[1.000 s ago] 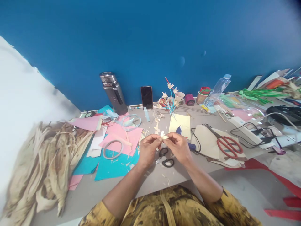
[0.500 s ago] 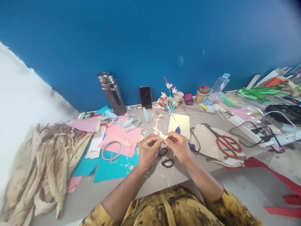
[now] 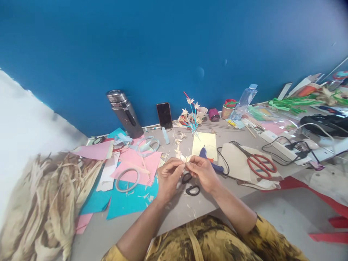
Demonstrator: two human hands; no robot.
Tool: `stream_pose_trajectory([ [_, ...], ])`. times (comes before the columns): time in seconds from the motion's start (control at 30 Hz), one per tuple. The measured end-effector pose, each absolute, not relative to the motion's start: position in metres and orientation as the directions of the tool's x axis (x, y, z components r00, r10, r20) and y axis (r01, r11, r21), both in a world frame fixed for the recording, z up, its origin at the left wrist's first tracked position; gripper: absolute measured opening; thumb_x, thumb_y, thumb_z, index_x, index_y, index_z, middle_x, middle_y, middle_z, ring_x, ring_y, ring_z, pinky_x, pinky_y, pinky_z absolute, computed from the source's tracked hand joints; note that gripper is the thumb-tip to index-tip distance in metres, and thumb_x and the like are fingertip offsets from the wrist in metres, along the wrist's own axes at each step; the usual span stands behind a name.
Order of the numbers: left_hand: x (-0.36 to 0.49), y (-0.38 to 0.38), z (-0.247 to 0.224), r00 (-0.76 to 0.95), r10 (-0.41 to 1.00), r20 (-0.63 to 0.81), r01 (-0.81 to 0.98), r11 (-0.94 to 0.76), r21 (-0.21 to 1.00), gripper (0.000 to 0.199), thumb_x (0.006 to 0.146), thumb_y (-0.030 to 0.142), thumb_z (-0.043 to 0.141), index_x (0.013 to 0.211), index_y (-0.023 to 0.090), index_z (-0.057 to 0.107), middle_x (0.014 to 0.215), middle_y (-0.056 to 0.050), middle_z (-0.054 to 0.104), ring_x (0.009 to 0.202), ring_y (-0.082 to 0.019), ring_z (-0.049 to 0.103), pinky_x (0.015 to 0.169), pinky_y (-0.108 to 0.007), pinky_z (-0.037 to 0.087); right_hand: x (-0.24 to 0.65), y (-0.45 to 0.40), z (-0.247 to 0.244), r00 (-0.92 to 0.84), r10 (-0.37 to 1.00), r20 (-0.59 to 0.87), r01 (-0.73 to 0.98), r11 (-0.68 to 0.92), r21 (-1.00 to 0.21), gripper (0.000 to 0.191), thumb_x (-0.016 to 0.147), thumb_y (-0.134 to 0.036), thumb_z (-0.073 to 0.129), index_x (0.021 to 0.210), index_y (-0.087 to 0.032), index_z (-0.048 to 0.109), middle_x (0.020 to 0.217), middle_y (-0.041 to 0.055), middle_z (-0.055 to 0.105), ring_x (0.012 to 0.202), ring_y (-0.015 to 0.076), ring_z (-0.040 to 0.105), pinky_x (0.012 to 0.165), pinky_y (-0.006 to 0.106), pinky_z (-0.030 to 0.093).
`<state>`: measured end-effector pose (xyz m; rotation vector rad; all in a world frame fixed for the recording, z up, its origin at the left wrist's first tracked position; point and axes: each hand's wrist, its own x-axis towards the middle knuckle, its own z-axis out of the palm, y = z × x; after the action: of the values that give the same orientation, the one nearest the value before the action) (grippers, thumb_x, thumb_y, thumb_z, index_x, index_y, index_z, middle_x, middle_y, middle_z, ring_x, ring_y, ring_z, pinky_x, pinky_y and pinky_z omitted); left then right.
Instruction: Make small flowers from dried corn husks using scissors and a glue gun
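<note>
Head camera view: at a cluttered tabletop (image 3: 185,214) set against a blue wall (image 3: 152,54), I see the left hand (image 3: 169,179) and the right hand (image 3: 203,174) drawn together, thumbs and fingers pinched closed on a small pale, petal-like piece (image 3: 185,158) held between them, above a pair of black-handled scissors (image 3: 193,190). Fingers hide part of the piece.

Containers line the back. A dark flask (image 3: 125,116) with its metallic lid on leans slightly beside a phone (image 3: 164,115) propped upright. Right of the phone, pale flowers on blue stems (image 3: 193,117) rise in front of a light paper cup (image 3: 201,112); I cannot tell what that cup holds, nor whether the stems sit in a vessel. Next comes a purple jar (image 3: 214,115), contents hidden from me, then a brown paper cup (image 3: 226,112) with something red and green showing at its top. Beside it a clear plastic bottle (image 3: 244,103), capped, tilts to the right.

Nearer to the right hand, I make out a blue glue gun (image 3: 216,168), partly over a yellow sheet (image 3: 210,140), and red-handled scissors (image 3: 261,166) resting on beige sheets (image 3: 236,163). To the left, a gray ring of tape (image 3: 117,184) lies across pink and blue paper, near dried husks (image 3: 49,206).
</note>
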<state>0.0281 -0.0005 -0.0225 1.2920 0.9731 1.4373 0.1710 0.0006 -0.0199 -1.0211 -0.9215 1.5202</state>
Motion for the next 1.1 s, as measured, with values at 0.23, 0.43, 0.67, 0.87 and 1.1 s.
stream_pose_trajectory([
  [0.23,0.025,0.006,-0.027,0.056,0.99,0.13,-0.235,-0.114,0.965,0.014,0.076,0.023,0.077,0.065,0.017,0.072,0.066,0.0,0.062,0.067,-0.013,0.055,0.069,-0.027,0.044,0.167,0.001,-0.026,-0.175,0.967,-0.185,-0.441,-0.245,-0.863,0.038,0.065,-0.041,0.088,0.074,-0.014,0.064,0.062,-0.0005,0.062,0.048,0.0044,0.043,0.045,0.018,0.026],
  [0.43,0.021,0.011,-0.034,0.18,0.983,-0.019,-0.365,0.085,0.927,0.014,0.071,0.026,0.083,0.071,0.017,0.072,0.065,-0.001,0.066,0.064,-0.014,0.06,0.068,-0.029,0.046,0.168,0.0,-0.026,-0.266,0.933,-0.243,-0.508,-0.35,-0.787,0.037,0.063,-0.035,0.09,0.074,-0.015,0.062,0.06,-0.002,0.061,0.046,0.003,0.042,0.044,0.016,0.024],
  [0.67,0.022,0.005,-0.02,0.074,0.984,0.161,-0.158,-0.148,0.976,0.01,0.076,0.023,0.076,0.068,0.018,0.073,0.069,-0.001,0.063,0.069,-0.014,0.057,0.07,-0.028,0.045,0.166,-0.001,-0.026,-0.216,0.945,-0.246,-0.52,-0.325,-0.79,0.036,0.065,-0.037,0.087,0.071,-0.015,0.06,0.059,-0.0023,0.06,0.045,0.0033,0.042,0.042,0.016,0.023],
  [0.87,0.025,0.003,-0.021,0.023,0.955,0.297,-0.029,-0.296,0.955,0.009,0.079,0.019,0.07,0.07,0.018,0.07,0.072,-0.002,0.062,0.073,-0.015,0.057,0.071,-0.028,0.045,0.161,-0.005,-0.023,-0.117,0.965,-0.236,-0.485,-0.263,-0.834,0.035,0.065,-0.038,0.086,0.068,-0.015,0.059,0.058,-0.002,0.06,0.045,0.0035,0.042,0.043,0.017,0.023],
  [1.1,0.027,-0.001,-0.019,0.063,0.985,0.159,-0.07,-0.155,0.985,0.014,0.081,0.023,0.067,0.068,0.018,0.065,0.067,0.001,0.057,0.063,-0.013,0.053,0.064,-0.026,0.042,0.161,-0.007,-0.023,-0.136,0.958,-0.254,-0.488,-0.288,-0.824,0.033,0.066,-0.036,0.084,0.068,-0.016,0.057,0.059,-0.0028,0.059,0.045,0.0034,0.04,0.042,0.016,0.022],
])
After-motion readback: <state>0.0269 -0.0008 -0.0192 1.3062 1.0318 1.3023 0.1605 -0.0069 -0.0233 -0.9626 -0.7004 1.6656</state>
